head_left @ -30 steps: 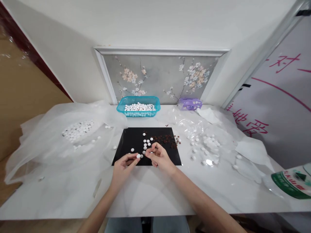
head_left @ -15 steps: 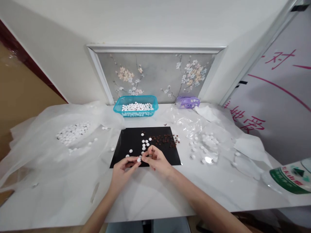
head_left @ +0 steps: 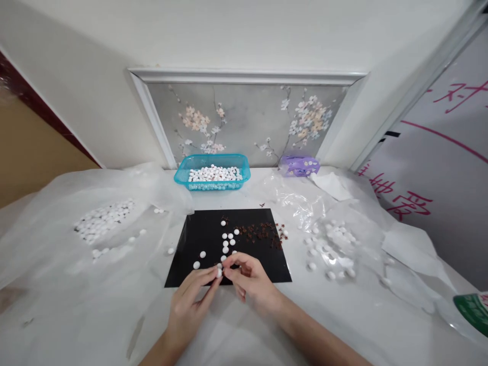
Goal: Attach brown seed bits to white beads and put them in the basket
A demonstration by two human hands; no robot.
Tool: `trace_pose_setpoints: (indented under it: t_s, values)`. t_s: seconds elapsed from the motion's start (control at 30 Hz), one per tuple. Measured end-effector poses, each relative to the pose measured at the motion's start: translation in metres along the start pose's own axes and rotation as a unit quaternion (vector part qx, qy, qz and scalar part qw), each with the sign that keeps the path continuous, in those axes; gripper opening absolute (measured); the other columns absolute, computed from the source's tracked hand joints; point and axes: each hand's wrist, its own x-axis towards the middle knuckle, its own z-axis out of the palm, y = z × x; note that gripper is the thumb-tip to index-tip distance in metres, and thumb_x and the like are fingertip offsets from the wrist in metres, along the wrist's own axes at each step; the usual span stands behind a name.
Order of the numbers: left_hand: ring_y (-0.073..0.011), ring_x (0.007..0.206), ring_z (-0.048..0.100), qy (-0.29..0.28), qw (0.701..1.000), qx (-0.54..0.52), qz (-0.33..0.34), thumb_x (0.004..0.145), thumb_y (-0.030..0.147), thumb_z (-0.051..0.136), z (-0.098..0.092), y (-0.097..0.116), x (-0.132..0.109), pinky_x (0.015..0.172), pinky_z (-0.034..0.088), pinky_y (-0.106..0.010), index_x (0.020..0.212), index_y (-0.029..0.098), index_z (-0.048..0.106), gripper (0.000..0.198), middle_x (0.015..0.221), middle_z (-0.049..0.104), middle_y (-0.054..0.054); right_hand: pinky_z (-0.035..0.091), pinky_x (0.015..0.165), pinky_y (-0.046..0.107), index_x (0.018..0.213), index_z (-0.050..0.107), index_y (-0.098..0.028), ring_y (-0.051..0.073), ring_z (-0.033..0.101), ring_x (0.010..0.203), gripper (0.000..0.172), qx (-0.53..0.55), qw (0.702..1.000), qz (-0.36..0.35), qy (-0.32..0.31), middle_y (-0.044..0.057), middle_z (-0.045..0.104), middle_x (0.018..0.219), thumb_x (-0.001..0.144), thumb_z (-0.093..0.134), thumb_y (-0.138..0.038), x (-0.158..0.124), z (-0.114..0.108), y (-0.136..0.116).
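My left hand (head_left: 191, 299) pinches a white round button-like piece (head_left: 219, 273) between thumb and fingertips, over the near edge of a black mat (head_left: 183, 262). My right hand (head_left: 249, 280) is closed in a pinch right beside that piece. What its fingertips hold, if anything, is too small to make out. Several loose white pieces (head_left: 225, 243) lie on the mat just beyond the hands. Small dark-brown star-shaped pieces (head_left: 263, 231) are scattered over the mat's right side and past its edge.
A turquoise basket (head_left: 185, 182) full of white pieces stands by the wall, with a purple packet (head_left: 299, 165) to its right. Clear plastic bags (head_left: 301, 195) and white pieces spread on the right. A translucent sheet (head_left: 49, 218) covers the left. A bottle (head_left: 473, 310) is at the right edge.
The view has shifted closer and slightly lower, so the mat and hands look larger. Both hands stay together, pinching at the white piece.
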Motion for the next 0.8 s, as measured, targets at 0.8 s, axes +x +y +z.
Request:
trace_pose_setpoints:
  t_s: [0.8]
  values:
    - [-0.0145, 0.083, 0.067, 0.005, 0.991, 0.048, 0.125, 0.076, 0.004, 0.062, 0.0, 0.003, -0.008, 0.072, 0.057, -0.025, 0.104, 0.016, 0.06, 0.03, 0.092, 0.07, -0.005, 0.04, 0.034, 0.016, 0.081, 0.07, -0.014, 0.0, 0.035, 0.035, 0.027, 0.007, 0.998, 0.042, -0.045, -0.005, 0.058, 0.057, 0.064, 0.077, -0.035, -0.004, -0.006, -0.01]
